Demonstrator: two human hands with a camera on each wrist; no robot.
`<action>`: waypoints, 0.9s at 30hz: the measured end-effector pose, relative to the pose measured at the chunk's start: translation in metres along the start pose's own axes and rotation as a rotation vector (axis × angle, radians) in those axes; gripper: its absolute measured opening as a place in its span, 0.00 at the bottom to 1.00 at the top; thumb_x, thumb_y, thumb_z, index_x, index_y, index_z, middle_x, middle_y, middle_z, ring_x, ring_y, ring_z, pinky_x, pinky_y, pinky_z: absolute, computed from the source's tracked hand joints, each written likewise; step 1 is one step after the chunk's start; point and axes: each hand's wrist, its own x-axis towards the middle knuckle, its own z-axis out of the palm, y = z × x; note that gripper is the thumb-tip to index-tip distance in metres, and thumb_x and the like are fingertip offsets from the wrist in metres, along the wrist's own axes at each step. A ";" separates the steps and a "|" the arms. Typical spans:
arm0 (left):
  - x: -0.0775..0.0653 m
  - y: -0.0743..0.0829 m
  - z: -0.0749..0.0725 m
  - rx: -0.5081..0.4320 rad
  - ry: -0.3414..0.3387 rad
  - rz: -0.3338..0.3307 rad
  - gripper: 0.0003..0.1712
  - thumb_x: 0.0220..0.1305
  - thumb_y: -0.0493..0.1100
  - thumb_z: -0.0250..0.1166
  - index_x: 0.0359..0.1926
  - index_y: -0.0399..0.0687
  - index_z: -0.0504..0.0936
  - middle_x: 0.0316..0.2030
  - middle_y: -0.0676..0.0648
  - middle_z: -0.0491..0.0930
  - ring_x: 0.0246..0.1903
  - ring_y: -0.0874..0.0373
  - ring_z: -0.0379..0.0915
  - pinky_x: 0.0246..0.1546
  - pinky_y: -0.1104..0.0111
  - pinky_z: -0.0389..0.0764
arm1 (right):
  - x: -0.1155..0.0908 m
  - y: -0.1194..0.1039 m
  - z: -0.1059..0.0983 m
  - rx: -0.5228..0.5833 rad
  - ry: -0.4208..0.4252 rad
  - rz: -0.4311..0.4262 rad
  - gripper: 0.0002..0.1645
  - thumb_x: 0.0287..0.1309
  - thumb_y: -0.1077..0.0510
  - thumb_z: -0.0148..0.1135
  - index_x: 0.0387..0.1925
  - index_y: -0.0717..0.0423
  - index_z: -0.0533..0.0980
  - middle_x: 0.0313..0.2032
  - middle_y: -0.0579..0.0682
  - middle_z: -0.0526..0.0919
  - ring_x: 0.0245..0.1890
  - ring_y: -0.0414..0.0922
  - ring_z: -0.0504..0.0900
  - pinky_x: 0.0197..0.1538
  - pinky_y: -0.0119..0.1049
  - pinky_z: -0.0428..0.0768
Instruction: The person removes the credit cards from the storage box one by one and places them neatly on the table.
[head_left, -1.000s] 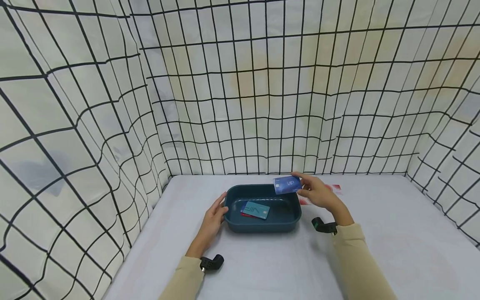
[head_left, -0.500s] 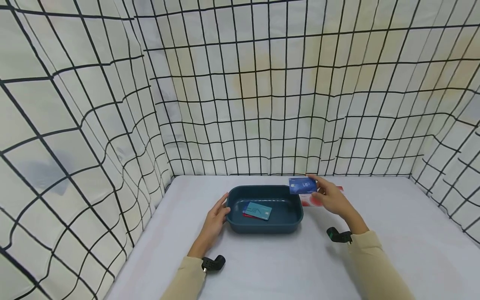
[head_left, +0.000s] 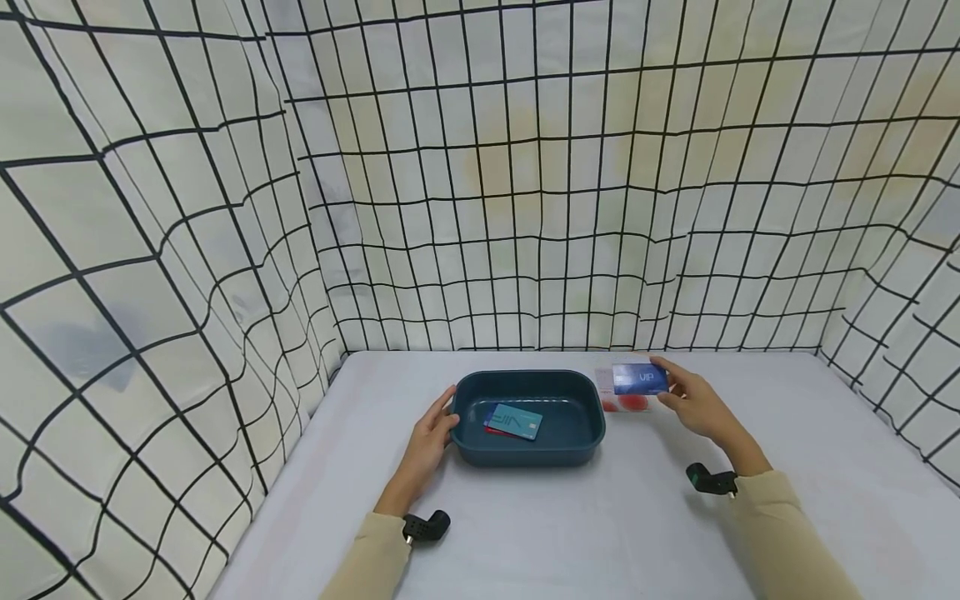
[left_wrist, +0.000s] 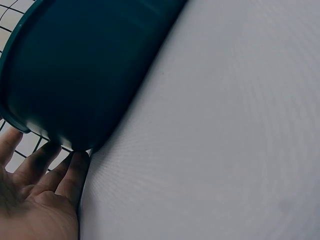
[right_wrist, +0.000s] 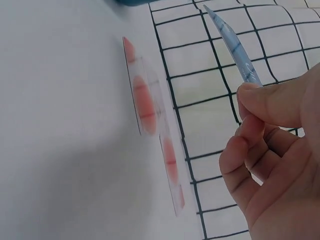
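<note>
A blue VIP card [head_left: 640, 379] is pinched between the thumb and fingers of my right hand [head_left: 697, 404], held up at the right of the bin. Edge-on, the same card [right_wrist: 232, 47] shows above the thumb in the right wrist view. My left hand [head_left: 427, 442] rests against the left end of a dark teal bin [head_left: 528, 457], its fingers [left_wrist: 72, 177] fairly straight where they touch the wall. Inside the bin lies a teal card [head_left: 515, 421] over a red card [head_left: 495, 432] and a blue one, both mostly covered.
Flat red-and-white pieces [head_left: 632, 403] lie on the white tabletop [head_left: 570, 533] right of the bin, partly behind the held card; the right wrist view shows two red-marked pieces [right_wrist: 145, 105]. A black grid net [head_left: 480, 217] over white cloth encloses the back and sides.
My right hand has carried the blue VIP card rightward, from over the bin's back right corner to above the red-and-white pieces. The left hand stays at the bin.
</note>
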 end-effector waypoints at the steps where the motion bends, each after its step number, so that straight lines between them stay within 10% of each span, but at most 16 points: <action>1: 0.000 0.000 0.000 0.000 0.001 0.000 0.31 0.80 0.42 0.50 0.78 0.65 0.61 0.79 0.41 0.58 0.76 0.46 0.61 0.72 0.50 0.69 | 0.000 0.003 -0.001 -0.001 0.004 0.001 0.38 0.69 0.67 0.57 0.77 0.57 0.59 0.46 0.64 0.78 0.38 0.48 0.72 0.34 0.34 0.72; 27: 0.001 -0.001 -0.001 0.002 -0.003 0.010 0.31 0.79 0.42 0.51 0.78 0.64 0.61 0.79 0.40 0.58 0.75 0.46 0.61 0.72 0.49 0.70 | -0.010 0.035 -0.012 -0.016 -0.031 0.124 0.37 0.68 0.68 0.55 0.76 0.64 0.58 0.47 0.66 0.73 0.38 0.51 0.71 0.35 0.37 0.70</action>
